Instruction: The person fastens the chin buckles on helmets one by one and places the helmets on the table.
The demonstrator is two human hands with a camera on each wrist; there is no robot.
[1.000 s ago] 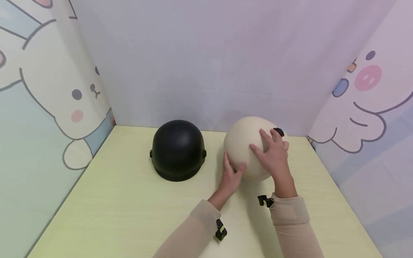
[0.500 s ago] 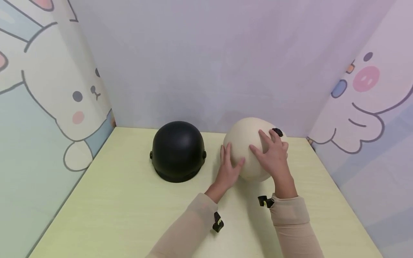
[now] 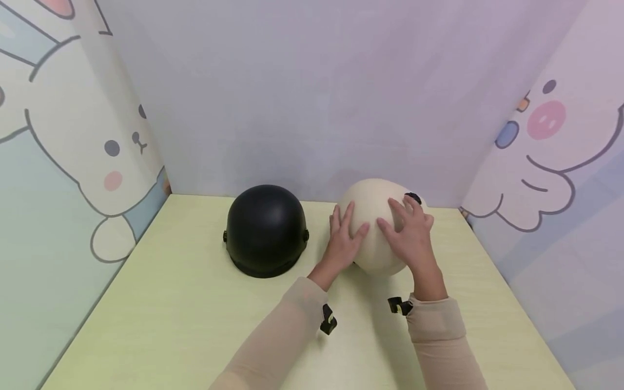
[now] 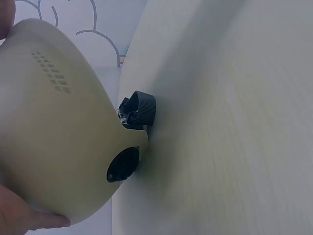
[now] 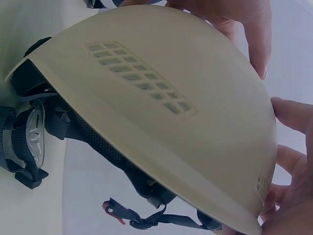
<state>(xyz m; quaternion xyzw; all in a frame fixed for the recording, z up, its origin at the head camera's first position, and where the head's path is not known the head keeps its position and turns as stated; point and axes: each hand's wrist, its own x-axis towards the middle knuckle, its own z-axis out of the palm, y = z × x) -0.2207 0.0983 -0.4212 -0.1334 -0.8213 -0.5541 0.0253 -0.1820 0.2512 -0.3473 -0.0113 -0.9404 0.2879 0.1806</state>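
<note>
A cream helmet (image 3: 372, 216) stands tilted on the table between both hands, in the right half of the head view. My left hand (image 3: 340, 244) holds its left side, fingers spread up the shell and thumb on the front. My right hand (image 3: 411, 235) grips the right side, fingers bent over the shell near a black round fitting (image 3: 413, 198). In the right wrist view the shell shows rows of vent slots (image 5: 137, 76). Black straps (image 5: 151, 220) hang from its underside, and a buckle (image 5: 35, 132) lies by the table. The left wrist view shows another black round fitting (image 4: 123, 164).
A black helmet (image 3: 265, 230) sits dome up to the left of the cream one. The pale yellow table (image 3: 170, 303) ends at a lilac back curtain (image 3: 292, 97). Side panels printed with a rabbit (image 3: 97, 135) and a pig (image 3: 551, 141) flank it.
My left hand has slid upward along the left side of the cream helmet, from near its lower edge. The right hand keeps its place, and the black helmet stays where it was.
</note>
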